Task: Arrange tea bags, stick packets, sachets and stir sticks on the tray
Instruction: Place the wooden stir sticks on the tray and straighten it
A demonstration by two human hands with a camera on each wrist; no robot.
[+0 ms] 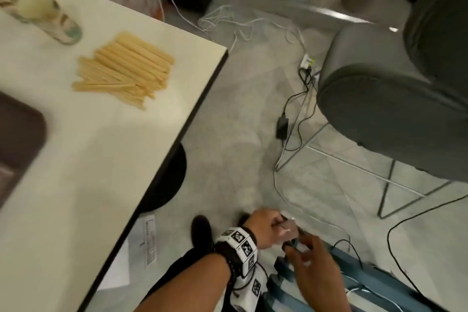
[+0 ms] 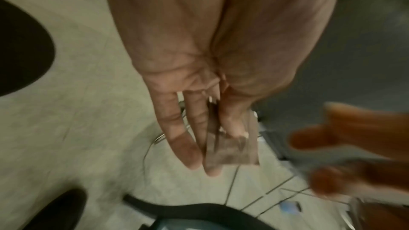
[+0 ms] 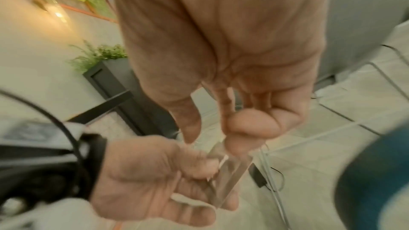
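Below the table's edge, my left hand point(image 1: 277, 227) pinches a small clear packet point(image 1: 288, 229) between thumb and fingers; the left wrist view shows the packet point(image 2: 232, 148) under the thumb of this hand point(image 2: 221, 146). My right hand point(image 1: 301, 246) hovers just right of it with loosely curled fingers, blurred, with a gap to the packet in the left wrist view. In the right wrist view its thumb and bent forefinger point(image 3: 212, 134) stand apart above the packet point(image 3: 230, 172). A pile of wooden stir sticks point(image 1: 124, 71) lies on the table. A dark brown tray point(image 1: 20, 132) shows only its corner at the left edge.
The cream table point(image 1: 114, 160) ends in a corner at upper right. A patterned cup point(image 1: 43, 15) stands behind the sticks. A grey chair point(image 1: 392, 99), loose cables point(image 1: 291, 134) and a blue slatted object point(image 1: 354, 286) sit on the floor. My shoe point(image 1: 201, 230) is beside my hands.
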